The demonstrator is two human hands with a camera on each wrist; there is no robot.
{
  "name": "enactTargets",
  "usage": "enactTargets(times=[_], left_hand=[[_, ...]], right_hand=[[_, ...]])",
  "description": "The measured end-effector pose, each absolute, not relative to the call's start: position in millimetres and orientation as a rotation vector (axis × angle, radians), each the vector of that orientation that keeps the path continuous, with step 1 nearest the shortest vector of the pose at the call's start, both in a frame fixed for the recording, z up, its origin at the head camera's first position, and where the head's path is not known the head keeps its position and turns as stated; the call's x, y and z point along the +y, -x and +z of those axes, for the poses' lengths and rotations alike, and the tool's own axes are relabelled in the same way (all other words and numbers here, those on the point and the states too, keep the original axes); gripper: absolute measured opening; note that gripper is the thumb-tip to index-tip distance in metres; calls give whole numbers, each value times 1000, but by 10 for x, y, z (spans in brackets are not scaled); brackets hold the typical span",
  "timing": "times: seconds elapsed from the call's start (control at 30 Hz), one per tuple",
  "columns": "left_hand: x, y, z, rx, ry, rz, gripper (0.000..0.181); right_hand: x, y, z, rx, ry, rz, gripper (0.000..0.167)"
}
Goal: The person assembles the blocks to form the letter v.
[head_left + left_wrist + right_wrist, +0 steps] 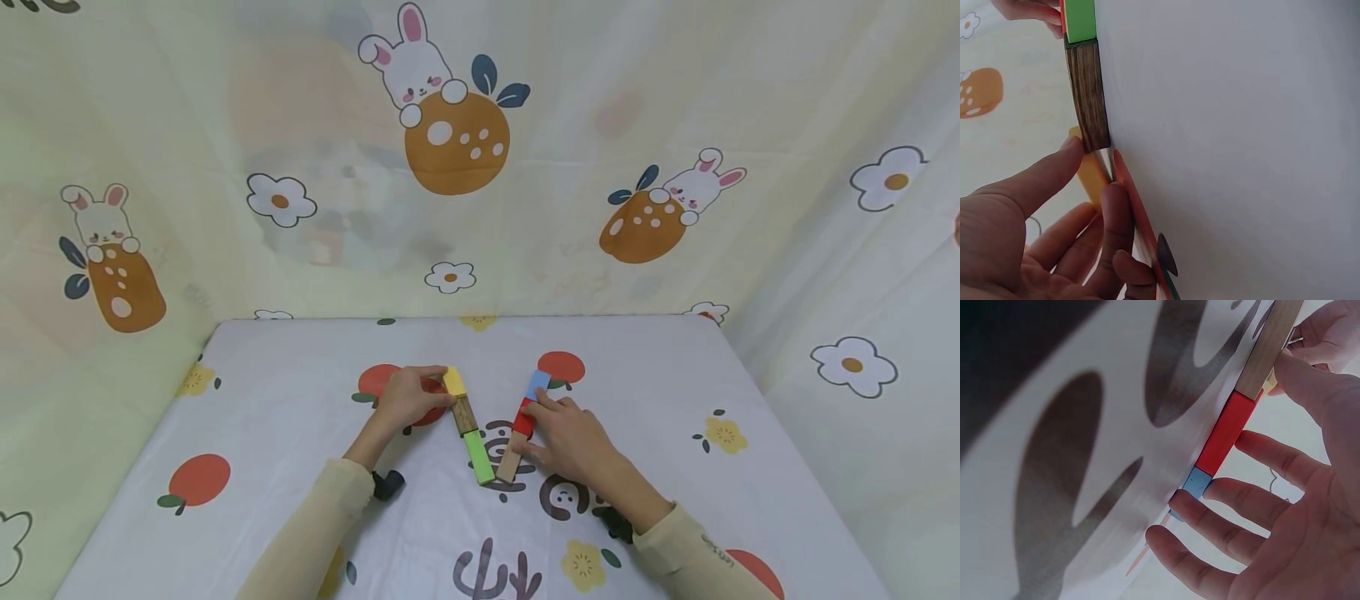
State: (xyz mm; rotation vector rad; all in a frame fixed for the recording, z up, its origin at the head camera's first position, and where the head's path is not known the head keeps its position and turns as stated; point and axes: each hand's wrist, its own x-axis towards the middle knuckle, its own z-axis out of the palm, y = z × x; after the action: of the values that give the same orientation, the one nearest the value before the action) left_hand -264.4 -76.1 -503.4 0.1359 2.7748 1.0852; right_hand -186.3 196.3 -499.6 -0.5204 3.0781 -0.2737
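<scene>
Two rows of blocks lie on the table as a V, their near ends close together. The left row runs from a yellow block (454,382) through a dark wood-grained block (465,414) to a green block (479,457). My left hand (409,396) holds the yellow block between thumb and fingers, the thumb by its joint with the wood-grained one. In the right row are a blue block (537,383), a red block (1225,434) and a tan block (509,460). Along its right side my right hand (573,437) rests extended fingers, touching the blocks.
A white cloth with printed fruit and flowers covers the table (285,400). Behind it hangs a printed curtain (337,250), with more curtain at both sides. Dark wrist devices (388,485) show by both sleeves.
</scene>
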Motion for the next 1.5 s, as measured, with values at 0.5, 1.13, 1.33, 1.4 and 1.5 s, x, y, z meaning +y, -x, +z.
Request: enactTargets(times=[0.5,1.13,1.33,1.4,1.5], left_hand=[[-756,2637,-5033,2770,-154,1079,55],[-751,2653,-5019,2762,-144,1066,57],[-761,2659,-5032,2762,-160,1081,57],[-761,2657,-5037,2764,-169,1083,57],[-763,2654,-5044,2764,-173,1077,57]], right_hand=[[1962,1858,-5004,3080,520,-267,67],[1960,1884,-4997,3068,503,-273,68],[1959,1883,-4993,3064,501,-273,69],[1960,1881,-4993,3064,502,-271,69],[1960,1880,-4993,3063,502,-270,69]])
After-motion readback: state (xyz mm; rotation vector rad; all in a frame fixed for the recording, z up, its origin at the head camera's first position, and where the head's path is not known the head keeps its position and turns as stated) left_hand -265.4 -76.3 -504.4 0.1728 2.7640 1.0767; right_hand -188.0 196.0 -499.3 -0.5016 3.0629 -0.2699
